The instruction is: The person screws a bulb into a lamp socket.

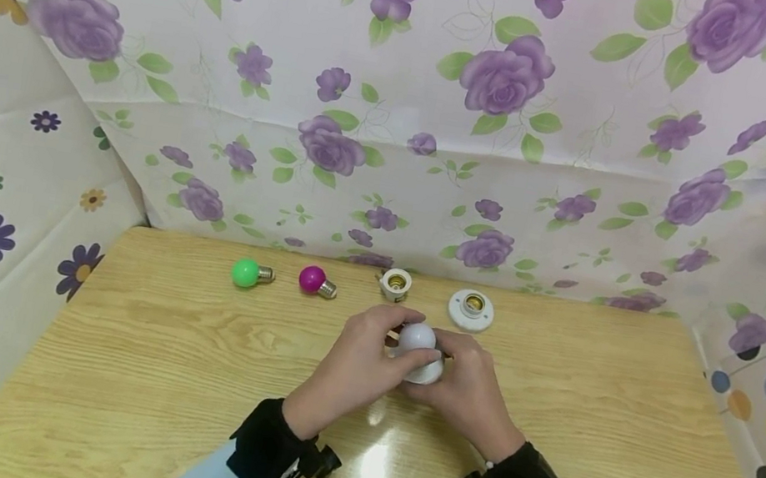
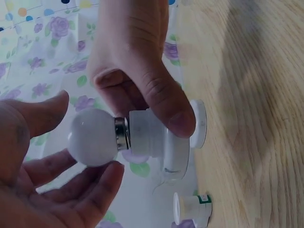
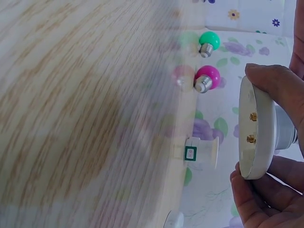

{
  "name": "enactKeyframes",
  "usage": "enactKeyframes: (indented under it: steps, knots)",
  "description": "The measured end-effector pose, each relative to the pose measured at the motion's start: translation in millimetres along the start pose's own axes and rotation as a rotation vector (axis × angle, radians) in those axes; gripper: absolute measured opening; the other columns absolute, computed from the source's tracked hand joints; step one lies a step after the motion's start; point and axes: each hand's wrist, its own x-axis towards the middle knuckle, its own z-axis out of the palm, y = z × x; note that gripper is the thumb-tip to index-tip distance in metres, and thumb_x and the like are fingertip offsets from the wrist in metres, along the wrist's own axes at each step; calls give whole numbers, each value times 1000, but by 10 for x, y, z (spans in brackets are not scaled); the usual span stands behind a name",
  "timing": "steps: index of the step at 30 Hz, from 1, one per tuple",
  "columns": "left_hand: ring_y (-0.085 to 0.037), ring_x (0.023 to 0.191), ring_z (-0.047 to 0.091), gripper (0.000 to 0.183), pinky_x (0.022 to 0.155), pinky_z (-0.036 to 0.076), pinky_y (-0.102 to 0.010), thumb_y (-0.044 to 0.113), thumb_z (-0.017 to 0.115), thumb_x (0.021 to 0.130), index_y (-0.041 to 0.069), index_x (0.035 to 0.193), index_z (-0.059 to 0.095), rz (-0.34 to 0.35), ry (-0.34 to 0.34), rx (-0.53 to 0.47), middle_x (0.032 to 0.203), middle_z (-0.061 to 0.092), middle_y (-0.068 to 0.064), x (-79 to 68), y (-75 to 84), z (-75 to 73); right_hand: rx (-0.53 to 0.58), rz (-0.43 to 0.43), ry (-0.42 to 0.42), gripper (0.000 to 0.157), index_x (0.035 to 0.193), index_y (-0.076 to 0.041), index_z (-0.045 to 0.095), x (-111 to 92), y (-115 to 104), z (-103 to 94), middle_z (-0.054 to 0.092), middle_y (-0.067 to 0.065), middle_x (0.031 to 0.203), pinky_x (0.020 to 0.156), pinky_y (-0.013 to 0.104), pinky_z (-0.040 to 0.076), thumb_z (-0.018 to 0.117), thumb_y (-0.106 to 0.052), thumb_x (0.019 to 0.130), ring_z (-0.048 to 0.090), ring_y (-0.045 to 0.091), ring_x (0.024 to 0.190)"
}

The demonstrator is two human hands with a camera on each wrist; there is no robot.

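My right hand grips a white lamp holder by its round base, thumb on one side and fingers on the other. Two brass screws show on the underside of that base in the right wrist view. A white light bulb sits in the holder's mouth, with part of its metal screw cap showing outside. My left hand curves around the bulb's globe. In the left wrist view its fingertips lie at the globe's lower side, while the thumb stands a little off it.
Along the back of the wooden table lie a green bulb and a magenta bulb. To their right stand a small white lamp socket and a round-based white lamp holder. A flowered sheet hangs behind.
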Motion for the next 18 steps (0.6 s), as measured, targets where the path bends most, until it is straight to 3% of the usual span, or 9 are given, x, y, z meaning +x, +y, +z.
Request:
enactKeyframes:
  steps: [6, 18]
  knots:
    - [-6, 88, 54, 39, 71, 50, -28, 39, 72, 80, 14, 109, 64, 3, 64, 59, 100, 60, 7, 0, -9, 41, 10, 2, 13, 55, 114, -36, 59, -5, 2, 23, 56, -25, 107, 84, 27, 43, 79, -52, 65, 50, 0, 102]
    - [-5, 90, 54, 36, 72, 48, -24, 33, 71, 82, 12, 110, 64, 31, 56, 89, 104, 60, 5, 1, -22, 26, -14, 1, 29, 59, 113, -31, 62, 12, 7, 32, 57, -23, 106, 81, 26, 44, 79, -54, 62, 51, 0, 98]
